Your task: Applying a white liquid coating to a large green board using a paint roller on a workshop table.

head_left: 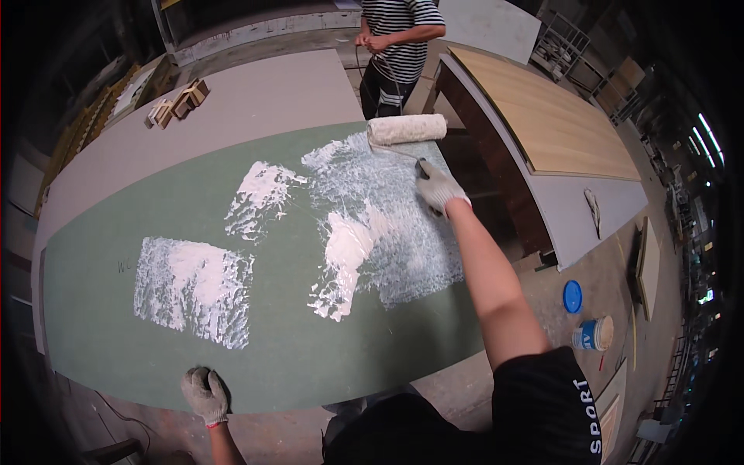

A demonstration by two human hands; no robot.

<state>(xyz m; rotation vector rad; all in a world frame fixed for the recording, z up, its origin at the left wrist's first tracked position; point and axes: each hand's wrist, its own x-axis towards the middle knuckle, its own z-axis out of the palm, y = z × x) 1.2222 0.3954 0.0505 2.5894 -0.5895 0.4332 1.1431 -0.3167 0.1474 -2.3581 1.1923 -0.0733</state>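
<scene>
The green board point(155, 364) is spread wide to the left of the right hand point(439, 188), which is clenched around the handle of the paint roller point(406, 129); the roller head lies just beyond that hand, at the board's far edge. Glue could be carried over that edge if the stroke were pushed further, since little board remains there. The thick white glue patches point(194, 287) may stay uneven unless reached; ample open board lies leftward. The left hand point(204, 395) is pressed, fingers curled, on the near edge. A person in stripes point(399, 31) stands close beyond the roller.
</scene>
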